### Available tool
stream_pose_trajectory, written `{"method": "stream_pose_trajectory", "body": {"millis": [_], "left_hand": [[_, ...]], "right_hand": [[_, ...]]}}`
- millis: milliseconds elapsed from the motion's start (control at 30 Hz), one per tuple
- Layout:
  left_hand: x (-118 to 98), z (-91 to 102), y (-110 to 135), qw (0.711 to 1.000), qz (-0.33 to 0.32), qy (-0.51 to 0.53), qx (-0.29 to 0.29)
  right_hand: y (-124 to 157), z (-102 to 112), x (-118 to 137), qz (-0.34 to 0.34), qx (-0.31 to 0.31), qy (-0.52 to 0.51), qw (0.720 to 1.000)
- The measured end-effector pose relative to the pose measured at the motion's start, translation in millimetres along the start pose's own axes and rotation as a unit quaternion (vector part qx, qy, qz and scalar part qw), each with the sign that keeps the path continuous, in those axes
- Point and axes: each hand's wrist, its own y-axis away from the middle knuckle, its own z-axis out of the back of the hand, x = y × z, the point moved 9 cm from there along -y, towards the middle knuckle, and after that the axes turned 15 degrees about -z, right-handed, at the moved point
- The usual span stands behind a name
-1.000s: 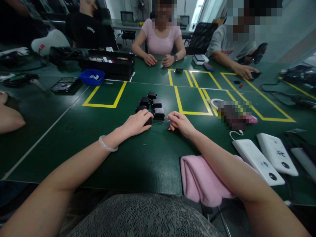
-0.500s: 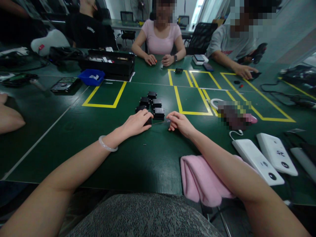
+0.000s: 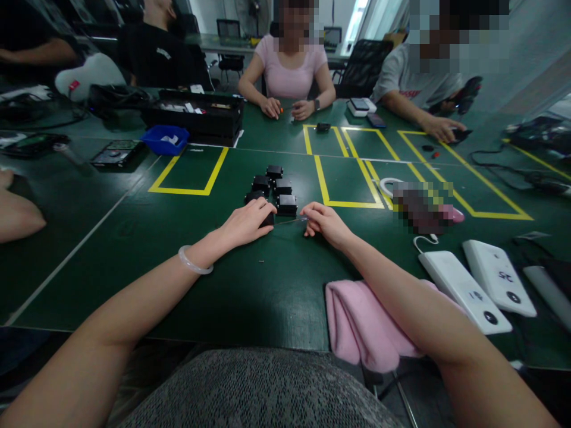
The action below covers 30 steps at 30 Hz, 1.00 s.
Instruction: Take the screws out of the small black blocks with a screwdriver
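My left hand point(image 3: 246, 223) is closed around a small black box point(image 3: 269, 219) on the green table, its fingers hiding most of the box. In a pinch, my right hand point(image 3: 329, 226) holds a thin screwdriver point(image 3: 289, 221) with a clear handle. The screwdriver's shaft lies nearly level and its tip reaches the right side of the held box. Just beyond my hands stand several similar black boxes point(image 3: 286, 204) in a loose cluster. A tiny screw-like piece point(image 3: 261, 261) lies on the table nearer to me.
A pink cloth point(image 3: 357, 321) hangs over the table edge under my right forearm. Two white power banks point(image 3: 459, 288) lie to the right. Farther back are a blue tray point(image 3: 165, 140), a black bin point(image 3: 223, 128) and yellow tape outlines point(image 3: 352, 204). Other people sit around the table.
My hands, the held box and the screwdriver stay almost exactly in place. At the far left, another person's arm has come into view.
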Motion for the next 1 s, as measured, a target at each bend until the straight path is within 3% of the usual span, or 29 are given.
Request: {"method": "stream_pose_trajectory", "body": {"millis": [733,1000], "left_hand": [[-0.9,1.5,-0.3,1.0,0.007,0.007,0.011],[0.4,0.0,-0.4,1.0,0.004,-0.004,0.01]], "right_hand": [[2.4,2.2,-0.6,-0.008,-0.009,0.0,1.0],[4.4,0.5,7.1,0.032,-0.019,0.026,0.999]]}}
